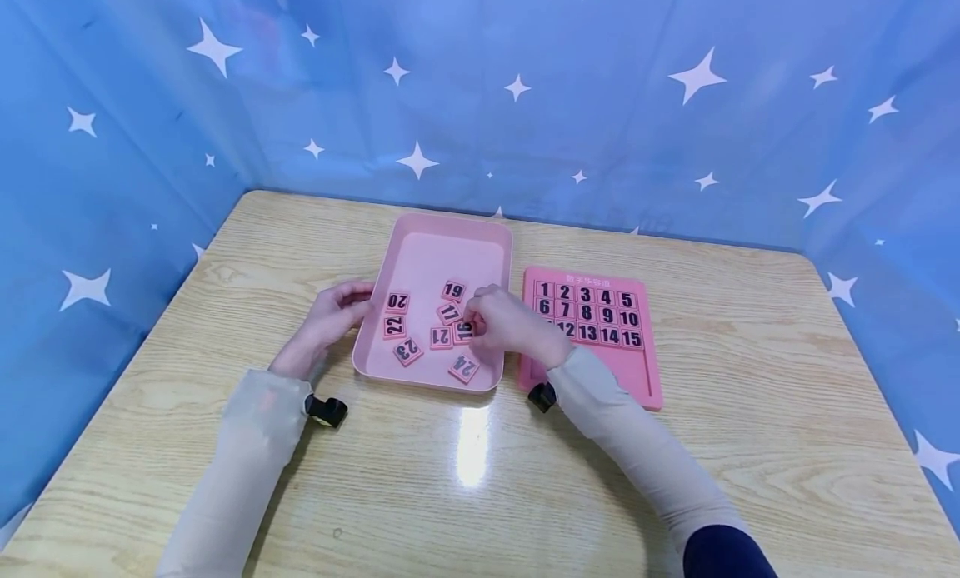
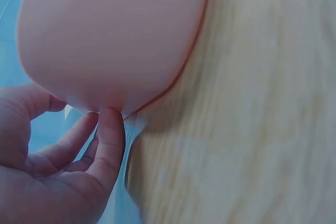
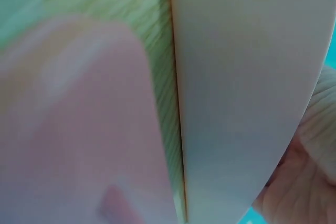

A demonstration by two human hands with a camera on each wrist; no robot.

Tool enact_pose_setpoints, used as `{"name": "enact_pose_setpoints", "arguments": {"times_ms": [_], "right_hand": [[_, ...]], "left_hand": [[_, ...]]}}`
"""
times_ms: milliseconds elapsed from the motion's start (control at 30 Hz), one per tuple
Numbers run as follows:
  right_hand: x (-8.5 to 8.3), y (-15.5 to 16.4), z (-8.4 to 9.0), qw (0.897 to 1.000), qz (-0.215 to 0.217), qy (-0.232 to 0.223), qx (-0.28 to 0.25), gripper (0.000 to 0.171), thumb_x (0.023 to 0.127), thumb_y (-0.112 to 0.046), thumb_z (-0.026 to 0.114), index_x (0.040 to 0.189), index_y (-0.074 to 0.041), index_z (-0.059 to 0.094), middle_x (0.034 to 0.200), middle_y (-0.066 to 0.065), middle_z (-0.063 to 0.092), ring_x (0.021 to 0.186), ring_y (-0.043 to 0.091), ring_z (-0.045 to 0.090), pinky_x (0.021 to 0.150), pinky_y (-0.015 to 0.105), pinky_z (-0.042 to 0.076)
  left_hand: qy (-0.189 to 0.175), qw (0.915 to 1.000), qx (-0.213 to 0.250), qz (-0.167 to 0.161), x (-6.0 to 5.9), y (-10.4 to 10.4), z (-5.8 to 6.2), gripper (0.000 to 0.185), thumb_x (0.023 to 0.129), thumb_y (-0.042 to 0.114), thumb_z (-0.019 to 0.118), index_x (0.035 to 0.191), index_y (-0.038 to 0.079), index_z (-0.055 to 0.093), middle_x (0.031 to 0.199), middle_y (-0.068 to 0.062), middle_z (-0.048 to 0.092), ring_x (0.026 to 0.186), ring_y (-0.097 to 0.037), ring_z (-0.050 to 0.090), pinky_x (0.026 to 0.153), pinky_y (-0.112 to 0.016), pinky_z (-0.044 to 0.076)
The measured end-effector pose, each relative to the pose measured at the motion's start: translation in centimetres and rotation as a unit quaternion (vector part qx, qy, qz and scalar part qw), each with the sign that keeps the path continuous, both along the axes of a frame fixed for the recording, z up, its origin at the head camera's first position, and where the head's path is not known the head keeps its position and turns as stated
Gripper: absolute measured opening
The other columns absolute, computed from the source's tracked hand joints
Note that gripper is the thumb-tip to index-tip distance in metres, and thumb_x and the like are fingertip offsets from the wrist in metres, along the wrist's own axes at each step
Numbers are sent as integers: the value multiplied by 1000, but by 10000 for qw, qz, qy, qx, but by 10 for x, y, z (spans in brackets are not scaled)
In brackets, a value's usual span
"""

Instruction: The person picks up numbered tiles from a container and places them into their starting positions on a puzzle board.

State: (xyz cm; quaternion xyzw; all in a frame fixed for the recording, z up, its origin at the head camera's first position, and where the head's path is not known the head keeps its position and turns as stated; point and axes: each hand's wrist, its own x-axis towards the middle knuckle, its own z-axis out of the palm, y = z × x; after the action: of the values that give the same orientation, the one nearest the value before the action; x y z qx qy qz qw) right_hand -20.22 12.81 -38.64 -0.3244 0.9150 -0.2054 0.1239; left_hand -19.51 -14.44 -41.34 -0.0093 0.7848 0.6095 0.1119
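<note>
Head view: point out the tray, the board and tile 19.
Tray (image 1: pixel 453 257), head view, bare upper floor.
Board (image 1: pixel 624 366), head view, bare lower part.
Tile 19 (image 1: pixel 453 291), head view, numbered face.

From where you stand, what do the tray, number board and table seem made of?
Tray: probably smooth, moulded plastic, given its even pink and rounded corners.
Number board: likely plastic too, satin, with uniform pink and a raised rim.
Table: wood or laminate; grain shows, and a bright reflection suggests gloss.

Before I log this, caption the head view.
Right hand over loose number tiles in a pink tray, left hand against its side, partly filled number board alongside.
</note>
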Motion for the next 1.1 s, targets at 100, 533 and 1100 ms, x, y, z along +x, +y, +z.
{"name": "enact_pose_setpoints", "arguments": {"times_ms": [100, 533, 1100], "right_hand": [[1, 2, 1, 9999, 12, -30, -166, 26, 67, -10, 78, 91, -5, 68, 81, 2, 57, 81, 17, 47, 71, 27, 43], [20, 30, 32, 9920, -922, -118, -853, 32, 70, -3, 77, 98, 3, 62, 88, 9, 63, 78, 20, 60, 68, 24, 53], [61, 92, 5, 9780, -2018, -421, -330, 25, 66, -3, 77, 86, 0, 62, 76, 5, 61, 69, 17, 57, 64, 28, 52]], "left_hand": [[-41, 10000, -9, 23, 0, 0, 0, 41, 89, -1, 54, 127, -12, 47, 123, -31, 51, 92, -9, 52, 78, -12, 47], [3, 10000, -3, -26, -1, 0, -1, 40, 89, -2, 52, 127, -13, 46, 124, -31, 50, 96, -12, 53, 79, -12, 47], [-238, 9997, -79, 1, -1, 0, 2, 42, 91, 3, 54, 130, -9, 46, 127, -28, 50, 99, -17, 52, 77, -14, 48]]}}
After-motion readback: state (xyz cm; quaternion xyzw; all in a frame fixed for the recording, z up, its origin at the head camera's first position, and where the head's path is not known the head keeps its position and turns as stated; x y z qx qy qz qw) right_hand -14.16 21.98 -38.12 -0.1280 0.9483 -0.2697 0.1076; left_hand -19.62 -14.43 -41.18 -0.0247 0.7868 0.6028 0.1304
